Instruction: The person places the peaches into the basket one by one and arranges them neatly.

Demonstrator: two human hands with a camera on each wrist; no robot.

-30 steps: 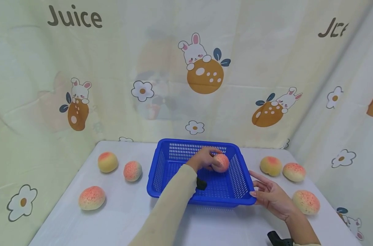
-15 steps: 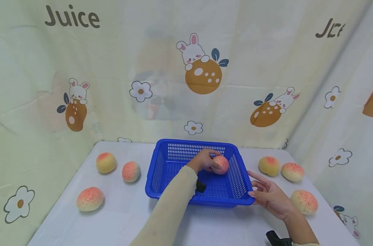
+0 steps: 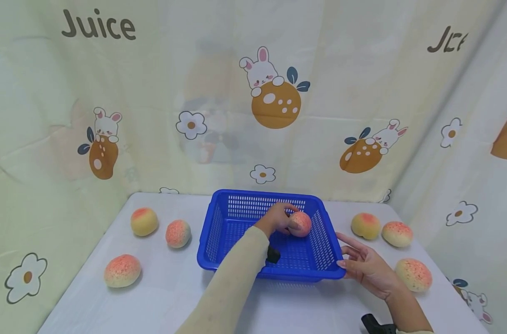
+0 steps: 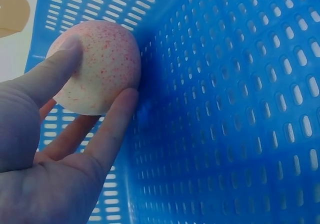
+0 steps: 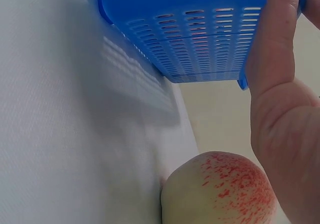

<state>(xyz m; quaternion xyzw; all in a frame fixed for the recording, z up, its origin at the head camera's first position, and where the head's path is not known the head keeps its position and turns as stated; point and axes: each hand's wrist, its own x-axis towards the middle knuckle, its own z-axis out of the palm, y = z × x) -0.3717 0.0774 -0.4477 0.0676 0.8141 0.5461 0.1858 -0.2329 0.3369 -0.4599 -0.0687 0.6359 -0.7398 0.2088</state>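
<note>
A blue slotted plastic basket (image 3: 245,269) stands in the middle of the white table. Inside it, toward the right end, my left hand (image 3: 275,218) grips a speckled pink-and-cream peach (image 3: 302,224). The left wrist view shows the thumb on one side of this peach (image 4: 102,64) and fingers curled round the other, close to the basket's slotted wall (image 4: 225,109). At the basket's front right corner, my right hand (image 3: 372,269) holds the rim, thumb on top and fingers along the outside. From the right wrist view, another peach (image 5: 217,194) lies just below that hand.
On the table's left lie a yellow peach (image 3: 144,221), a pink-and-grey peach (image 3: 178,233) and a speckled peach (image 3: 122,270). To the right are a yellow peach (image 3: 366,226) and two speckled ones, one peach (image 3: 397,234) behind another. A printed curtain (image 3: 220,153) hangs behind.
</note>
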